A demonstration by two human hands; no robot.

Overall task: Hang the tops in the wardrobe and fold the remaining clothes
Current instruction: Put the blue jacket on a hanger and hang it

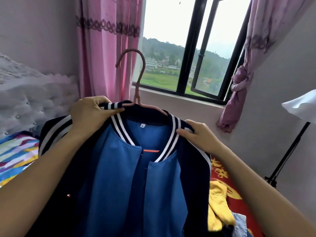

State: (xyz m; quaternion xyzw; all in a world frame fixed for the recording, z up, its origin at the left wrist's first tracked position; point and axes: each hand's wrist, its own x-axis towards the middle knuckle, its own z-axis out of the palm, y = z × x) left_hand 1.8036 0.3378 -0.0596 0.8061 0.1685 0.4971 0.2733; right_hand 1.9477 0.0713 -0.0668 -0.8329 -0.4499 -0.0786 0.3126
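1. Up before the window [191, 48], a blue-and-navy jacket [119, 177] rides a pink hanger [136, 100]. Its hem is cut off below, and the hanger's arms are mostly buried under the collar.
2. Left hand [89, 115] and right hand [200, 135] each pinch the striped collar.
3. Hook curls left; the jacket hangs lengthwise downward, open front facing us.
4. Yellow garment [218, 202] lies on the red bedspread [222, 170], partly hidden.
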